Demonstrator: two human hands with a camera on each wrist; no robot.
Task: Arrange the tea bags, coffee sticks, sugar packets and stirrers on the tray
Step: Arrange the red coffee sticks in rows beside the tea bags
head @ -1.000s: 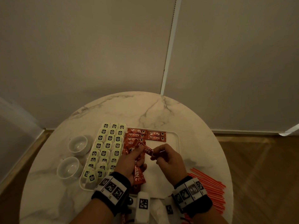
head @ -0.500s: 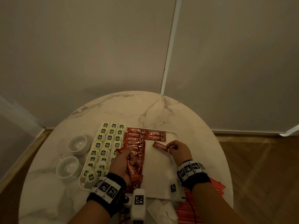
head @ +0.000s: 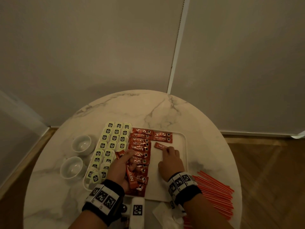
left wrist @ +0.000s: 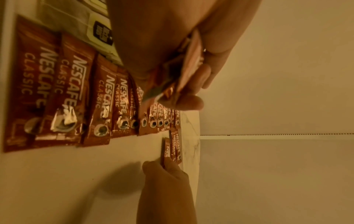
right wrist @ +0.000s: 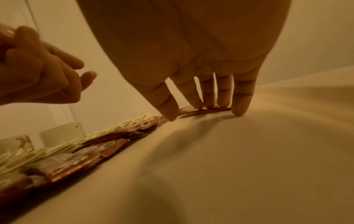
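Observation:
A white tray point(head: 186, 146) on the marble table holds rows of green tea bags point(head: 112, 143) on its left and a column of red coffee sticks point(head: 140, 147) beside them. Two more coffee sticks point(head: 162, 137) lie at the tray's far edge. My left hand point(head: 121, 164) grips a bundle of coffee sticks point(left wrist: 178, 78) above the column. My right hand point(head: 170, 154) rests with straight fingers point(right wrist: 207, 94) pressing one coffee stick point(head: 159, 145) flat on the tray, just below the pair. Red stirrers point(head: 214, 190) lie on the table right of the tray.
Two white cups point(head: 81, 144) point(head: 71, 167) stand left of the tray. White paper pieces point(head: 165, 214) and a white marker block point(head: 137, 209) sit at the table's near edge. The right half of the tray is bare. A wall stands behind the table.
My right hand took one coffee stick from the left hand's bundle, carried it right and laid it on the tray; its fingers now press it flat. The left hand stayed over the column.

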